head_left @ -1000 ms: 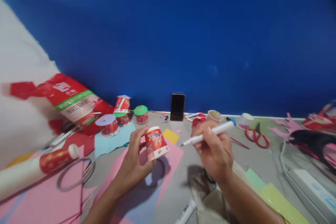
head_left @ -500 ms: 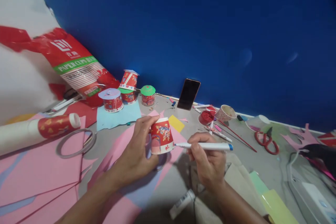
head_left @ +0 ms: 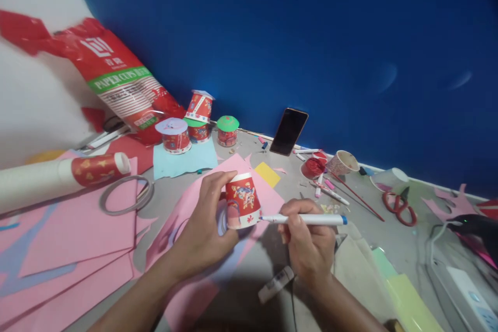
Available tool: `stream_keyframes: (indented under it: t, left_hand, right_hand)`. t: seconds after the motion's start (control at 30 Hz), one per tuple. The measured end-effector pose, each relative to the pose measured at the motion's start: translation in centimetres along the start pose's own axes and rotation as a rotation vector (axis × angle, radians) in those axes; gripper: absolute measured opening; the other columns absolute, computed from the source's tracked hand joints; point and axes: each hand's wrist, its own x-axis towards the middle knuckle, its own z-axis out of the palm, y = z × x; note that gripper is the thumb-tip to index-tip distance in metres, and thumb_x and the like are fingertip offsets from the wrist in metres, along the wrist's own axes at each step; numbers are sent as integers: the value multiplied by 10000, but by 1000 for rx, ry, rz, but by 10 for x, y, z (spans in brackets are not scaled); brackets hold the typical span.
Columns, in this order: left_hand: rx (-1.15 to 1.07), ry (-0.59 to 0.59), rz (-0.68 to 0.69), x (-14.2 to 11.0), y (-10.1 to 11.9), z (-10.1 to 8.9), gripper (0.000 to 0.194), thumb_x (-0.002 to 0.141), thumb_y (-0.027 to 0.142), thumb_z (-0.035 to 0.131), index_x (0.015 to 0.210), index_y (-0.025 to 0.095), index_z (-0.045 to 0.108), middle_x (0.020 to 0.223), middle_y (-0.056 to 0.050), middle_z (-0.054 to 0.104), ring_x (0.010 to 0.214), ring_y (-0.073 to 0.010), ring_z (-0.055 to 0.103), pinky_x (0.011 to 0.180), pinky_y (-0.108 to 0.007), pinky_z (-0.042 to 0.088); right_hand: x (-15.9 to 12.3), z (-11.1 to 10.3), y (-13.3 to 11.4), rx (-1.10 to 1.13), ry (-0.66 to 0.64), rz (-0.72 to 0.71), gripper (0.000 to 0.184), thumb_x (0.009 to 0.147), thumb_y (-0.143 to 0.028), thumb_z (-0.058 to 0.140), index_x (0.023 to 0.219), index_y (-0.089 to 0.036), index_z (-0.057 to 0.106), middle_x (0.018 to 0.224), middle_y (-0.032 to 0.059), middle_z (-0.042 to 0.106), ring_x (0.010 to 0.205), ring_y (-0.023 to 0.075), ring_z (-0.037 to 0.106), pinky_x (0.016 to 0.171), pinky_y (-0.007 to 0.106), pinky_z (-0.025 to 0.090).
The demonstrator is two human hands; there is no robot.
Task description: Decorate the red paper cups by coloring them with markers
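Observation:
Above the desk I hold a red and white patterned paper cup (head_left: pixel 245 199), upside down, between the thumb and fingers of my left hand (head_left: pixel 208 218). My right hand (head_left: pixel 309 238) is closed around a white marker pen (head_left: pixel 311 219) with a blue end. The pen's tip is at the white band near the cup's wide lower edge; whether it touches cannot be made out. Pink paper (head_left: pixel 182 207) lies beneath my left hand. A glue stick (head_left: pixel 276 284) rests on the desk between my forearms.
Behind stand several decorated cups (head_left: pixel 176 140), a red paper-cup bag (head_left: pixel 124 88) and a phone (head_left: pixel 288 131) leaning on the blue wall. A tape roll (head_left: pixel 127 194) lies left. Red scissors (head_left: pixel 400 207), loose markers (head_left: pixel 330 194) and a power strip (head_left: pixel 472 295) are at right.
The camera view has shifted, so the background sits a little higher and further right. Both hands keep their holds on the cup and the marker pen, with the tip still by the lower band.

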Motion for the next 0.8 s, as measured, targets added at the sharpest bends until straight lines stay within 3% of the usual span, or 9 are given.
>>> stream_keyframes:
  t: [0.13, 0.3, 0.4, 0.57, 0.7, 0.8]
  left_hand:
    - [-12, -49, 14, -1, 0, 1, 703, 942, 98, 584, 1594, 295, 412, 1557, -134, 498, 1509, -327, 527, 1179, -535, 604]
    - [-32, -142, 31, -2, -2, 6, 757, 890, 77, 609, 1598, 278, 430, 1568, -147, 524, 1525, -353, 533, 1278, -591, 515]
    - [-60, -144, 50, -2, -5, 12, 778, 866, 64, 622, 1594, 274, 447, 1569, -147, 535, 1533, -350, 538, 1304, -596, 484]
    - [-93, -141, -30, -2, -13, 21, 816, 822, 70, 694, 1585, 270, 486, 1570, -157, 561, 1514, -368, 571, 1292, -597, 492]
    - [-117, -138, -106, -3, -18, 25, 839, 835, 195, 826, 1590, 281, 471, 1597, -161, 529, 1523, -388, 558, 1291, -603, 485]
    - [-110, -144, -77, -2, -19, 25, 837, 857, 249, 845, 1598, 289, 457, 1597, -161, 513, 1523, -390, 544, 1288, -616, 479]
  right_hand:
    - [-5, -5, 11, -48, 50, -19, 350, 1098, -536, 662, 910, -241, 687, 670, -17, 641, 498, 137, 541, 452, 255, 413]
    - [-3, -8, 27, 56, 134, 120, 459, 1090, -618, 626, 815, -251, 595, 585, -63, 504, 481, 124, 423, 462, 258, 365]
    - [-4, -8, 31, 37, 124, 134, 441, 1081, -616, 636, 840, -248, 608, 606, -54, 527, 500, 131, 454, 477, 266, 381]
    - [-10, -13, 34, -82, 56, 8, 411, 1117, -582, 592, 899, -239, 654, 633, -41, 576, 494, 139, 506, 478, 269, 404]
    - [-13, -17, 34, -182, 0, -79, 383, 1160, -486, 543, 895, -243, 672, 650, -34, 602, 499, 139, 533, 478, 260, 413]
    - [-16, -21, 35, -279, -43, -125, 333, 1154, -424, 558, 917, -243, 705, 694, -20, 628, 527, 147, 550, 507, 268, 442]
